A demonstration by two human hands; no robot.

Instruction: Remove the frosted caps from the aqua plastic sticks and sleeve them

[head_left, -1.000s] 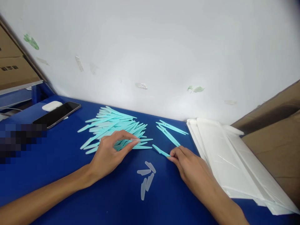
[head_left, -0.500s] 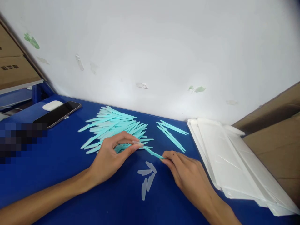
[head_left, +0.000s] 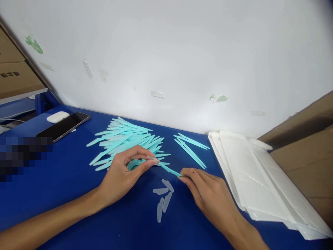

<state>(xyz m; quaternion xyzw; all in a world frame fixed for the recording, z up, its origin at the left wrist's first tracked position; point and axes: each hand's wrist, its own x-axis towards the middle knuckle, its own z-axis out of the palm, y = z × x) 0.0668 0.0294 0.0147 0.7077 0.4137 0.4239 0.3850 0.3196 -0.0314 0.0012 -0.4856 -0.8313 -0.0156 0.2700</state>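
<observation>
A slim turquoise eyebrow razor (head_left: pixel 169 170) is stretched between my two hands, just above the table. My right hand (head_left: pixel 212 192) pinches its lower right end. At the other end, my left hand (head_left: pixel 127 170) grips a translucent blade cap (head_left: pixel 153 159) between thumb and fingers; the cap touches the razor's tip, and how far it covers the blade is hidden. Several loose translucent caps (head_left: pixel 160 210) lie on the table below. Behind my left hand spreads a large heap of turquoise razors (head_left: pixel 125 137). A few more razors (head_left: pixel 191 152) lie apart from it, beyond my right hand.
White plastic sleeves or bags (head_left: pixel 257 173) are stacked on the right of the blue table (head_left: pixel 109 225), beside cardboard (head_left: pixel 307 163). A phone (head_left: pixel 65 126) and a white rounded case (head_left: pixel 57 117) lie at left. A white wall (head_left: pixel 169 52) closes off the back.
</observation>
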